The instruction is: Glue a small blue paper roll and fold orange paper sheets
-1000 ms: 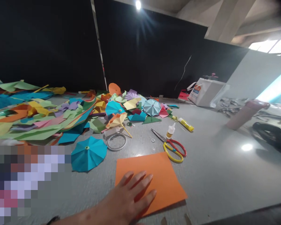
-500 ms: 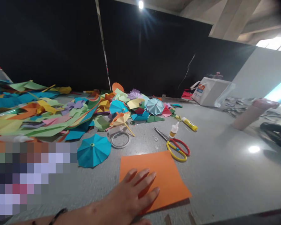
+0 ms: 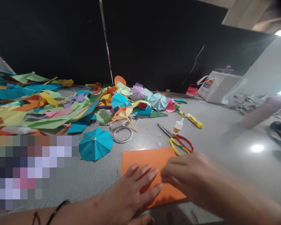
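Note:
My left hand [image 3: 139, 187] lies spread on a square orange paper sheet [image 3: 150, 156], its fingertips on the sheet's surface. Over the right side of the same sheet is my right hand [image 3: 184, 175], a little blurred, with its fingers curled in; whether anything is inside them is hidden. Scissors [image 3: 181, 145] with one red and one yellow handle lie just beyond the paper, partly behind my right hand. Beside them stands a small white glue bottle [image 3: 178, 126]. A blue pleated paper umbrella top [image 3: 96, 145] rests to the left of the sheet.
Cut and folded coloured paper [image 3: 58, 109] is heaped along the back and left. A tape ring [image 3: 122, 135] and a yellow glue tube [image 3: 194, 120] lie on the grey table [image 3: 224, 150]. At the right are a white bag [image 3: 219, 86] and a pink bottle [image 3: 259, 114].
My right hand has come in from the right over the orange sheet. My left hand stays flat on the paper. The view has shifted slightly.

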Available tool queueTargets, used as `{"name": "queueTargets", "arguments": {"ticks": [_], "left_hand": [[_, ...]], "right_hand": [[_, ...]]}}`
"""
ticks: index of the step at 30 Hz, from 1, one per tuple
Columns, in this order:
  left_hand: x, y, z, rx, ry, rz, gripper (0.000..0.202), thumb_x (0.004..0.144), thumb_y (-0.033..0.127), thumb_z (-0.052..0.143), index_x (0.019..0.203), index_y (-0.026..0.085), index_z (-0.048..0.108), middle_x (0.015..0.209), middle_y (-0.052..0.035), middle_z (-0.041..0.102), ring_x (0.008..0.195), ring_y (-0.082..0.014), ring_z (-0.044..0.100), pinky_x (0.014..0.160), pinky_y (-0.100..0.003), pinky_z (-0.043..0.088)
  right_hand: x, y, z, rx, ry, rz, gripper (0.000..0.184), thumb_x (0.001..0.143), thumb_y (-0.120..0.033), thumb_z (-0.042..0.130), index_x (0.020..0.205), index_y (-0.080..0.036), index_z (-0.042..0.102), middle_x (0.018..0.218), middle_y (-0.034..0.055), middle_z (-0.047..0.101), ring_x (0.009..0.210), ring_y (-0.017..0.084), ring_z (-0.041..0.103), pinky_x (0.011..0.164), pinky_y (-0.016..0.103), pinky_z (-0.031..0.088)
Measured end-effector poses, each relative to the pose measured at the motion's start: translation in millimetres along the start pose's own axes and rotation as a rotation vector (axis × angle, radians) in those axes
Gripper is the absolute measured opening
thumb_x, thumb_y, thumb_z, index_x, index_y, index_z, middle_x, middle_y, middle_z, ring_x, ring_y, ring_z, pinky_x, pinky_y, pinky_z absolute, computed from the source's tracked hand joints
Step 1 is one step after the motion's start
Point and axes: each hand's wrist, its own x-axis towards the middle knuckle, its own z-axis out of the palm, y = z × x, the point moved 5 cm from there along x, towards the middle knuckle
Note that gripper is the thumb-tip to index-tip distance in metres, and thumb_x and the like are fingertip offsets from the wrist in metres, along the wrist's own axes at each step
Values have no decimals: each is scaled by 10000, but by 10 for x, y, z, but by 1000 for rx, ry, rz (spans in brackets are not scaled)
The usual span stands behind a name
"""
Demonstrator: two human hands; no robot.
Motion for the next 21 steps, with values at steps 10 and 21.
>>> {"name": "queueTargets", "arguments": {"ticks": [10,21], "left_hand": [[71,45,-50,26,-121,-43,630,1021,410,551,1572,135,416,1616,-243,386,1507,-444,351,1141,-684,390],[-26,-39,-58,54,283,-47,387,1029,194,442,1362,79,602,1413,-179,644,1307,-343,603,1117,-524,471]], "right_hand": [[464,792,648,461,2,114,74,930,-153,573,885,-168,629,779,18,705,655,126,641,597,235,497],[-529,246,220,213,533,364,116,1046,-267,502,977,-240,591,631,-37,620,546,125,604,560,233,502]]}}
